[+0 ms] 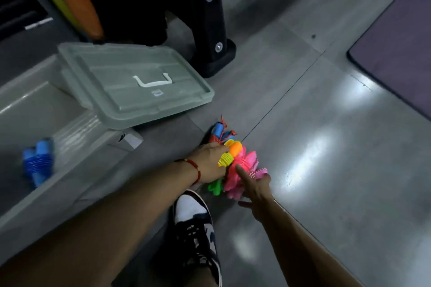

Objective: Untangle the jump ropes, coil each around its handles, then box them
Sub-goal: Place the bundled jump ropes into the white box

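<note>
Grey plastic box (35, 109) sits open on the floor, its lid (130, 84) propped across the far rim, so the near half is free for dropping rope in. One coiled blue rope (38, 162) already lies inside. Right of the box, just past its near corner, the remaining coiled ropes (235, 165) are bunched on the floor: pink, yellow, orange, green, plus a red one with a blue handle (218, 129) behind. Left hand (210, 163) is on the bunch, fingers hidden behind it, grip cannot be told. Right hand (254, 187) has straight fingers pressed to the pink coils, not clasped, probably steadying the pile for a lift. Shoe (196, 228) sits just beside the bunch. Bare floor (314, 170) lies to the right; the path to the box looks unobstructed.
</note>
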Demonstrator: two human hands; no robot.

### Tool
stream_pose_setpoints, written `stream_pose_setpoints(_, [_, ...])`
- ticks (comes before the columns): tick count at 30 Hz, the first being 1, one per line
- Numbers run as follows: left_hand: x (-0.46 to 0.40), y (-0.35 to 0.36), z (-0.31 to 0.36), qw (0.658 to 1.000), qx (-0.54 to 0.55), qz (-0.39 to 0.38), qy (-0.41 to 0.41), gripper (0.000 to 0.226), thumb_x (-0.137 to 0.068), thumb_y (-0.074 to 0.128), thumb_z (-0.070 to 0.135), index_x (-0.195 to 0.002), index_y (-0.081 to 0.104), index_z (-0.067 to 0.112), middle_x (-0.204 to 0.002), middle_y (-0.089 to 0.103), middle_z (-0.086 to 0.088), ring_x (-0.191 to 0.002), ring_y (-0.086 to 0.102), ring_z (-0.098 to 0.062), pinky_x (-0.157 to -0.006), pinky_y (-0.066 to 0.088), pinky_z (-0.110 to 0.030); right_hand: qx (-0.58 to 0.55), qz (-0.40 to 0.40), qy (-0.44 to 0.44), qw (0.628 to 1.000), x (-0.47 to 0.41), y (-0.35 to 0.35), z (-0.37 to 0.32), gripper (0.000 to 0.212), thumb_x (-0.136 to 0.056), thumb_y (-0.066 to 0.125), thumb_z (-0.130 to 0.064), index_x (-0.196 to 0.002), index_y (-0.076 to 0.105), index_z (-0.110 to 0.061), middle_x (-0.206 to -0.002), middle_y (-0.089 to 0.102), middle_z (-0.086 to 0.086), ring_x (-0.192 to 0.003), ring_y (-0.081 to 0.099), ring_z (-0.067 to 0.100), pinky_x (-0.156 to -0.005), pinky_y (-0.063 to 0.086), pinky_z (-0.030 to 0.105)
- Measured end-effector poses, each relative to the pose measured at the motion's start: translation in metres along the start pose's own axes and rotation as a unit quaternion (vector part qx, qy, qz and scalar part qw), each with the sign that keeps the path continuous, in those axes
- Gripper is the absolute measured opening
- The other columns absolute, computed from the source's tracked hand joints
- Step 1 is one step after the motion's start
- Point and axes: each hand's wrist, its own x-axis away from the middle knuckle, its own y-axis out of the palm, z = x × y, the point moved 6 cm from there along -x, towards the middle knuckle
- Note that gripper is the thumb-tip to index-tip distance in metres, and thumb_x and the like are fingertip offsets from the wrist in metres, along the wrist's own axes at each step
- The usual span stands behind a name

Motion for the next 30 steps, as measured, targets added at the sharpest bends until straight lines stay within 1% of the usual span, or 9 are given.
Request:
stream_pose_setpoints(2, [-0.02, 0.011, -0.001, 0.999, 0.006, 0.045, -0.019, 0.052, -0.09, 0.055, 0.028, -0.139, 0.053, 0.012, -0.143, 0.05, -0.017, -0.13, 0.049, -0.031, -0.106, 0.035, -0.028, -0.002, 0.006, 0.001, 1.0, -0.008, 0.012, -0.006, 0.063, -0.09, 0.067, -0.05, -0.061, 0.049, 0.003, -0.062, 0.063, 0.023, -0.052, 0.055, 0.029, -0.054, 0.044, 0.031])
stream_pose_setpoints(4, [-0.033, 0.018, -0.005, 0.992, -0.014, 0.114, -0.042, 0.054, -0.089, 0.051, 0.028, -0.142, 0.051, 0.015, -0.146, 0.047, -0.017, -0.135, 0.046, -0.033, -0.112, 0.037, -0.037, -0.024, 0.014, 0.008, 1.0, -0.017, 0.022, -0.008, 0.06, -0.092, 0.069, -0.039, -0.062, 0.036, 0.001, -0.053, 0.054, 0.016, -0.046, 0.047, 0.025, -0.048, 0.037, 0.032])
stream_pose_setpoints(7, [-0.06, 0.052, -0.05, 0.983, -0.017, 0.155, -0.098, 0.061, -0.091, 0.055, 0.022, -0.149, 0.038, 0.015, -0.159, 0.031, -0.013, -0.145, 0.034, -0.029, -0.119, 0.03, -0.042, -0.044, 0.095, -0.054, 0.993, -0.032, 0.018, -0.009, 0.064, -0.064, 0.084, -0.029, -0.091, 0.027, -0.024, -0.088, 0.059, 0.019, -0.063, 0.066, 0.03, -0.048, 0.057, 0.039])
stream_pose_setpoints(9, [-0.058, 0.064, -0.06, 0.986, 0.02, 0.108, -0.129, 0.05, -0.092, 0.061, 0.029, -0.138, 0.047, 0.014, -0.149, 0.043, -0.011, -0.131, 0.047, -0.029, -0.114, 0.037, -0.043, -0.042, 0.099, -0.1, 0.989, -0.033, 0.015, -0.007, 0.067, -0.06, 0.083, -0.022, -0.094, 0.026, -0.029, -0.1, 0.058, 0.019, -0.073, 0.07, 0.032, -0.05, 0.06, 0.05])
stream_pose_setpoints(15, [-0.035, 0.047, -0.038, 0.967, 0.181, 0.127, -0.127, 0.046, -0.076, 0.074, 0.006, -0.121, 0.063, 0.009, -0.124, 0.063, -0.015, -0.114, 0.06, -0.03, -0.103, 0.048, -0.039, -0.106, -0.02, -0.152, 0.983, -0.021, 0.011, -0.008, 0.079, -0.071, 0.089, -0.013, -0.129, 0.035, -0.022, -0.111, 0.064, 0.019, -0.084, 0.072, 0.035, -0.066, 0.062, 0.05])
stream_pose_setpoints(21, [0.023, 0.037, -0.039, 0.853, 0.486, 0.137, -0.133, 0.045, -0.069, 0.077, -0.01, -0.109, 0.064, 0.007, -0.09, 0.068, 0.0, -0.087, 0.063, -0.019, -0.072, 0.051, -0.02, -0.067, -0.127, -0.237, 0.961, 0.026, 0.016, -0.037, 0.075, -0.07, 0.087, -0.022, -0.133, 0.047, -0.02, -0.111, 0.071, 0.015, -0.095, 0.071, 0.038, -0.08, 0.058, 0.062])
stream_pose_setpoints(24, [0.074, 0.021, -0.053, 0.831, 0.541, 0.082, -0.103, 0.045, -0.064, 0.079, -0.001, -0.107, 0.067, -0.009, -0.098, 0.071, -0.02, -0.093, 0.063, -0.03, -0.084, 0.051, -0.034, -0.018, -0.218, -0.28, 0.935, 0.068, 0.038, -0.053, 0.075, -0.073, 0.086, -0.03, -0.136, 0.047, -0.02, -0.11, 0.069, 0.023, -0.091, 0.066, 0.046, -0.083, 0.053, 0.069])
stream_pose_setpoints(26, [0.116, 0.004, -0.06, 0.822, 0.564, 0.042, -0.07, 0.044, -0.078, 0.073, -0.006, -0.12, 0.062, -0.011, -0.113, 0.068, -0.024, -0.102, 0.065, -0.028, -0.089, 0.053, -0.034, 0.011, -0.28, -0.308, 0.909, 0.104, 0.062, -0.064, 0.075, -0.077, 0.084, -0.025, -0.141, 0.044, -0.021, -0.115, 0.07, 0.017, -0.099, 0.068, 0.04, -0.087, 0.056, 0.059])
stream_pose_setpoints(30, [0.204, -0.04, -0.083, 0.797, 0.59, 0.118, -0.055, 0.044, -0.072, 0.07, -0.006, -0.115, 0.062, -0.009, -0.097, 0.068, -0.024, -0.08, 0.064, -0.029, -0.066, 0.049, -0.03, 0.07, -0.378, -0.356, 0.852, 0.172, 0.128, -0.079, 0.082, -0.079, 0.082, -0.003, -0.145, 0.035, -0.018, -0.117, 0.07, 0.015, -0.091, 0.072, 0.025, -0.072, 0.059, 0.033])
